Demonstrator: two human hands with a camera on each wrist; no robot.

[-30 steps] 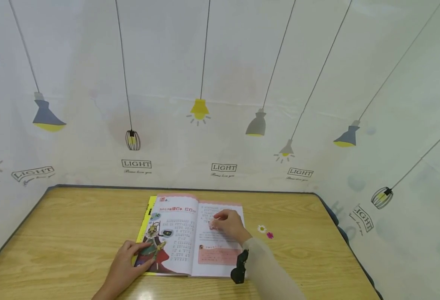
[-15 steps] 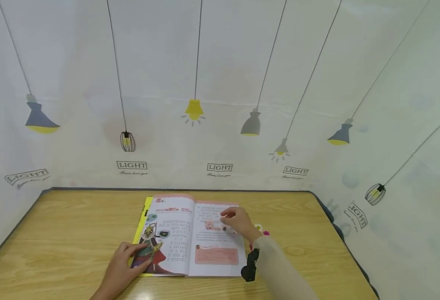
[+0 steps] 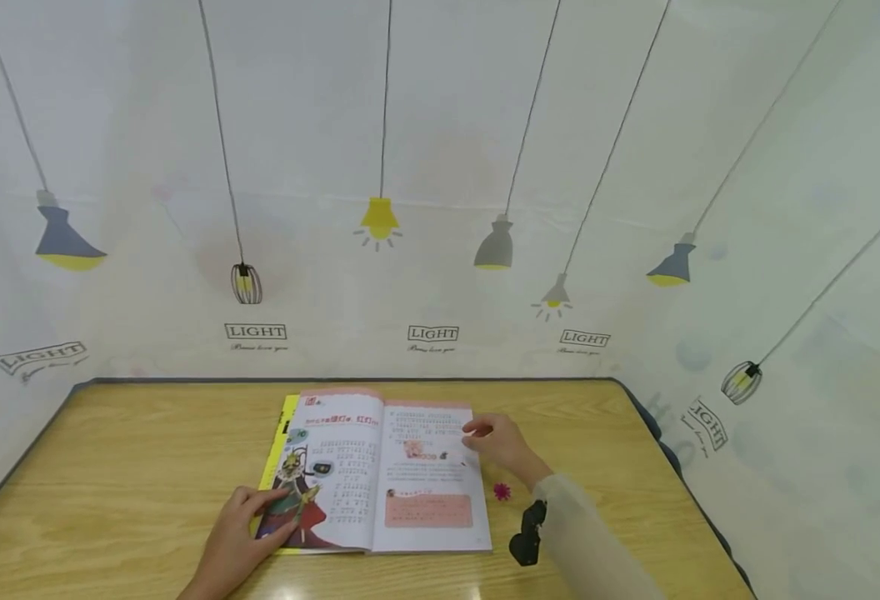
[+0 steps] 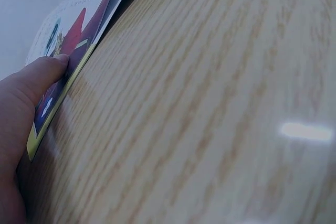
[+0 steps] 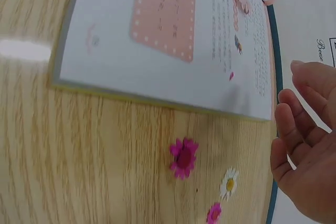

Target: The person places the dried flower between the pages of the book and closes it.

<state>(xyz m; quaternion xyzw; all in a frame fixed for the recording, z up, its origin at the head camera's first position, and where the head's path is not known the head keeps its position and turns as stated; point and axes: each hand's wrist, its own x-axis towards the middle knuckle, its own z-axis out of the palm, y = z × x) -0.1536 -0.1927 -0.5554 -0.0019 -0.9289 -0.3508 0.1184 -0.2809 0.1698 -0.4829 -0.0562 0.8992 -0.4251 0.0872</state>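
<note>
An open book (image 3: 428, 533) with printed text and pictures lies on the wooden table. My left hand (image 3: 239, 527) rests on the lower left corner of its left page. In the left wrist view the thumb (image 4: 50, 72) presses on that page. Over the right page's outer edge hovers my right hand (image 3: 506, 446), its fingers loosely bent, nothing held. Below it in the right wrist view lie a magenta flower (image 5: 184, 158), a white daisy (image 5: 229, 183) and a smaller pink flower (image 5: 214, 213). A tiny pink petal-like bit (image 5: 231, 75) shows on the right page.
The wooden table (image 3: 147, 467) has a dark edge, with a pale wall (image 3: 320, 167) printed with hanging lamps right behind it. A yellow cover edge (image 3: 278, 433) sticks out under the book's left side. A black strap device (image 3: 528, 533) sits on the right wrist.
My right hand has moved right from the middle of the right page to its outer edge, uncovering a small picture. The left hand stays on the book. The head view has shifted slightly.
</note>
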